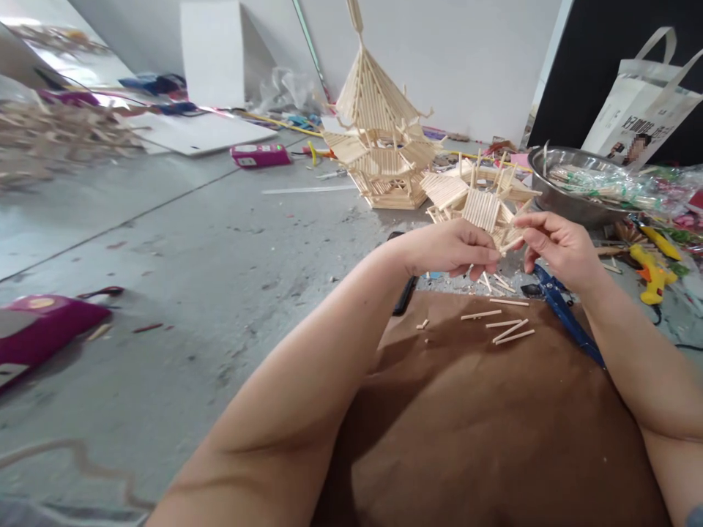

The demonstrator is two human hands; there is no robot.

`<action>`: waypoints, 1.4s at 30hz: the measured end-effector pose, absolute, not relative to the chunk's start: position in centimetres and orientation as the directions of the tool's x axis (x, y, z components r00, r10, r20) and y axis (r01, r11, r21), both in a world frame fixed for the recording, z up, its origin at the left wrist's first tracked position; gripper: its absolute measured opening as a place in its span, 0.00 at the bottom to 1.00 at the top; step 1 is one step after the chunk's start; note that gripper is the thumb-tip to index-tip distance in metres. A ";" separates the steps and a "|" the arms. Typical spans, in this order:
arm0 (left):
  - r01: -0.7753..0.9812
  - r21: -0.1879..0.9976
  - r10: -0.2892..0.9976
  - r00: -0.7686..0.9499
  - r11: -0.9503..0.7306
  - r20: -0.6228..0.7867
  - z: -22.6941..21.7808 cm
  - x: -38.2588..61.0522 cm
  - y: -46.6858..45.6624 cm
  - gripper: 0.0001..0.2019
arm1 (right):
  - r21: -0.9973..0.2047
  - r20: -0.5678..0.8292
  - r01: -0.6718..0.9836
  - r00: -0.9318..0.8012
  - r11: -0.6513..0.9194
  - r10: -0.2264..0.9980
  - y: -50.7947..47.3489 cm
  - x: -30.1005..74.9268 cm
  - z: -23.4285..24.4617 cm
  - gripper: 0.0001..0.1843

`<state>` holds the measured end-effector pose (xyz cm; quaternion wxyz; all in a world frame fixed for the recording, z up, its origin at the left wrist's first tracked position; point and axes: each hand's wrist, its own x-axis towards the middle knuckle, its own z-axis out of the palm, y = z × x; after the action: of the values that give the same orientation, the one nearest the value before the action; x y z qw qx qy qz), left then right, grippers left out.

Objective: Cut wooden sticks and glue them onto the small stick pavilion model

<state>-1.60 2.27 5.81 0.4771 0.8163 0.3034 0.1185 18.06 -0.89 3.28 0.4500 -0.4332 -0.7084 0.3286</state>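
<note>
My left hand is closed around the underside of a small roof piece made of wooden sticks, held above my lap. My right hand pinches a short wooden stick against that piece's right edge. Several cut sticks lie loose on the brown cloth over my lap. Blue-handled cutters rest on the cloth under my right wrist.
A tall stick pagoda stands on the grey floor ahead, with another stick roof section beside it. A steel bowl of sticks, a yellow glue gun and a white bag sit right. Magenta boxes lie left.
</note>
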 end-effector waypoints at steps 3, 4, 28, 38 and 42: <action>0.378 0.830 0.583 0.809 -0.411 -0.079 5.8 -0.7 1.6 0.11 | -0.841 0.335 0.358 -0.245 0.406 0.910 -1.3 18.0 4.1 0.15; 0.379 0.821 0.580 0.811 -0.426 -0.074 5.7 -0.5 1.6 0.11 | -0.837 0.334 0.365 -0.246 0.407 0.910 -1.3 18.0 4.1 0.15; 0.369 0.839 0.890 0.374 -0.400 0.260 -2.8 2.5 -0.9 0.09 | 0.244 -0.269 0.969 0.028 0.040 0.963 -5.6 23.3 -0.3 0.23; 0.240 0.783 0.776 0.464 -0.574 0.427 -3.0 2.5 -2.0 0.07 | -0.443 0.093 0.896 0.094 -0.043 0.991 -6.4 25.3 2.7 0.19; 0.208 0.770 0.727 0.541 -0.603 0.424 -2.3 2.6 -2.5 0.06 | -0.844 -0.002 0.536 0.030 -0.018 1.000 -7.7 24.2 3.6 0.17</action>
<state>2.58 -2.53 -2.31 0.3391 0.8095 0.2886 0.3825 24.21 -7.67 3.58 0.3449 -0.6295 -0.6100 0.3357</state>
